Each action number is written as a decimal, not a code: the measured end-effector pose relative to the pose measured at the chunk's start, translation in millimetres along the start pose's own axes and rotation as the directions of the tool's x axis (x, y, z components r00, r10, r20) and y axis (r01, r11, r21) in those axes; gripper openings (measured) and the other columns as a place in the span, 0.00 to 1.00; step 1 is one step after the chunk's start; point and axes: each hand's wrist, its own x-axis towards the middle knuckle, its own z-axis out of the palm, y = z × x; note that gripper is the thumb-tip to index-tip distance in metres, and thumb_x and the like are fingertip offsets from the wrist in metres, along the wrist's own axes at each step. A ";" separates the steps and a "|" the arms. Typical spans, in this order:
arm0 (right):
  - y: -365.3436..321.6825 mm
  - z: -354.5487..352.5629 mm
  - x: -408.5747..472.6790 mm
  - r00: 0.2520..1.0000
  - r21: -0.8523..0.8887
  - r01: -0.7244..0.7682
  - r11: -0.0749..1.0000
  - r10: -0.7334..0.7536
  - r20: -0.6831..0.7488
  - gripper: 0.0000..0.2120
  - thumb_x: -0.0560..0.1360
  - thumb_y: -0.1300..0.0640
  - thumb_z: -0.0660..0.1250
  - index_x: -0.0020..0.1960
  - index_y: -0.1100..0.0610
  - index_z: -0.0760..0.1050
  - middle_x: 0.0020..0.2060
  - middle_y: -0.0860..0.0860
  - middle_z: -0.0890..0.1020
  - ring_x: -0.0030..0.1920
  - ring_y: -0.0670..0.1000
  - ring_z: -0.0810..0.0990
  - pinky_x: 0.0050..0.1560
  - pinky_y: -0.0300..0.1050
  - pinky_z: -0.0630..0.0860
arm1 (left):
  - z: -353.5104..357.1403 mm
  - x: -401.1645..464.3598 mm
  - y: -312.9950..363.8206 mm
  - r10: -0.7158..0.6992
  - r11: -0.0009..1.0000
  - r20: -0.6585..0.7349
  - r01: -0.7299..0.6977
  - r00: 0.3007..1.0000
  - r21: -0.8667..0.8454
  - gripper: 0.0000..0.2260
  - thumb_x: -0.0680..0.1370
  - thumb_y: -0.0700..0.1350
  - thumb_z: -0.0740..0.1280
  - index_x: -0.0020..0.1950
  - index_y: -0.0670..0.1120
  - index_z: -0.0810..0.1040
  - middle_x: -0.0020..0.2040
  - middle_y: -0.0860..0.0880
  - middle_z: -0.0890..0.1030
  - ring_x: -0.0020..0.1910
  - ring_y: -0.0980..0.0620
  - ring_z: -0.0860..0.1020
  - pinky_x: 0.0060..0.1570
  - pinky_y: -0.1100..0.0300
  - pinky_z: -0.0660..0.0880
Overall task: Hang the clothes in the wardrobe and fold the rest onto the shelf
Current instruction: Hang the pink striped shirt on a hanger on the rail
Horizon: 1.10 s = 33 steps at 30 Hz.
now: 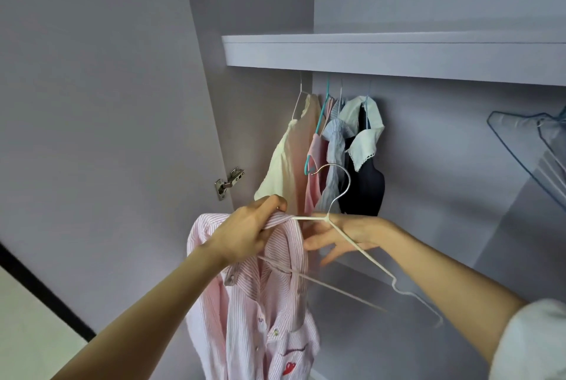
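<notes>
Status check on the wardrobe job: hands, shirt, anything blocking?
Left hand grips pink shirt at collar on hanger. Right hand open behind hanger arm. Shirt half on, not yet hung. Four garments already hanging; nothing blocking.

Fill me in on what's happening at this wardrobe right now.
A person is putting a pink striped shirt onto a white wire hanger. The left hand has a grip on the shirt's collar at one end of the hanger; the right hand sits behind the hanger with fingers spread. Only one shoulder is on so far, and the hanger is not on the rail. Four garments already hang under the shelf, with empty hangers to the right.
</notes>
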 end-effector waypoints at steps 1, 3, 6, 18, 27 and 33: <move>-1.1 5.6 5.3 0.999 -0.060 -0.021 0.998 0.023 0.036 0.31 0.72 0.57 0.71 0.71 0.51 0.62 0.67 0.52 0.71 0.65 0.52 0.73 0.59 0.53 0.75 | 0.6 -0.7 0.9 0.007 1.000 -0.011 -0.007 1.000 0.000 0.14 0.76 0.39 0.63 0.57 0.52 0.65 0.52 0.46 0.78 0.46 0.42 0.78 0.46 0.50 0.75; -2.8 17.6 15.9 0.999 -0.187 0.000 0.982 0.009 0.043 0.25 0.73 0.53 0.70 0.67 0.49 0.66 0.63 0.49 0.76 0.61 0.51 0.76 0.55 0.50 0.75 | 2.1 -1.6 1.5 0.004 1.000 -0.024 -0.004 1.000 0.015 0.12 0.76 0.39 0.64 0.59 0.45 0.69 0.52 0.45 0.78 0.46 0.42 0.78 0.45 0.49 0.75; -2.3 26.6 28.6 0.966 -0.460 0.117 0.880 -0.209 -0.153 0.02 0.76 0.58 0.63 0.46 0.56 0.74 0.38 0.53 0.77 0.39 0.49 0.76 0.41 0.51 0.73 | 4.5 -5.0 2.0 0.007 0.999 -0.022 -0.006 1.000 0.039 0.14 0.76 0.38 0.64 0.60 0.45 0.68 0.54 0.45 0.78 0.46 0.42 0.78 0.44 0.49 0.75; 28.7 -5.4 11.0 0.569 -0.878 -0.233 0.418 -0.673 -0.472 0.11 0.69 0.56 0.67 0.51 0.56 0.78 0.49 0.53 0.76 0.41 0.58 0.80 0.35 0.49 0.74 | 8.1 -9.2 9.7 0.082 0.989 -0.007 -0.081 0.997 0.128 0.21 0.73 0.37 0.65 0.57 0.54 0.59 0.55 0.44 0.79 0.44 0.41 0.78 0.40 0.56 0.73; 27.8 -30.3 -11.5 0.529 -0.754 -0.211 0.622 -0.576 -0.623 0.13 0.75 0.63 0.58 0.57 0.54 0.72 0.46 0.56 0.82 0.46 0.62 0.79 0.42 0.50 0.73 | 5.7 0.6 4.1 -0.082 0.965 0.010 0.077 0.997 0.250 0.14 0.79 0.42 0.59 0.64 0.45 0.65 0.57 0.44 0.76 0.45 0.40 0.76 0.40 0.53 0.70; 28.7 -40.7 -36.1 0.627 -0.873 -0.090 0.480 -0.654 -0.423 0.16 0.77 0.53 0.64 0.64 0.52 0.70 0.42 0.54 0.82 0.37 0.57 0.77 0.34 0.44 0.67 | 7.0 4.1 6.3 -0.216 0.890 0.093 0.157 0.972 0.429 0.22 0.77 0.36 0.57 0.69 0.48 0.57 0.56 0.46 0.70 0.46 0.42 0.75 0.43 0.49 0.75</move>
